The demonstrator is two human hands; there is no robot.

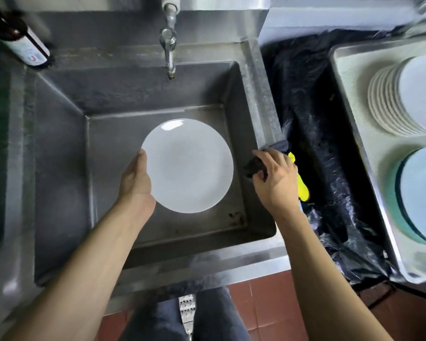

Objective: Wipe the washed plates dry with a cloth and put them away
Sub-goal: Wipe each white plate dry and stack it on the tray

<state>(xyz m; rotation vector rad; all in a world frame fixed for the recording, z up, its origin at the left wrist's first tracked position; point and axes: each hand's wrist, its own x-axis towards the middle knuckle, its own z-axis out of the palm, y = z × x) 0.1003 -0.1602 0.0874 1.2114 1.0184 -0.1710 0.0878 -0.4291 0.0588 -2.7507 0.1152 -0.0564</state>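
Steel sink (59, 148) fills the middle of the head view, with a tap (169, 45) hanging over its far wall. Above the basin the left hand (135, 178) holds a white plate (190, 166) face up, the thumb lying along the plate's left rim and the fingers hidden beneath it. The right hand (276, 180) hovers at the sink's right edge, its fingers curled round a dark cloth (252, 166) that sits just beside the plate's right rim without clearly touching it. A yellow object (301, 185) shows behind that hand; what it is cannot be told.

To the right of the sink lies a bin lined with a black plastic bag (317, 124). Beyond it a steel tray (349, 99) carries a stack of white plates (391, 99) at the far end and a stack of pale blue plates (421, 193) nearer, both partly cut off by the frame edge. A dark bottle (25, 43) with a label stands on the bench at the upper left, beside a green strip at the frame's left edge. Red floor tiles (268, 311) and the person's dark trousers show below the sink front.
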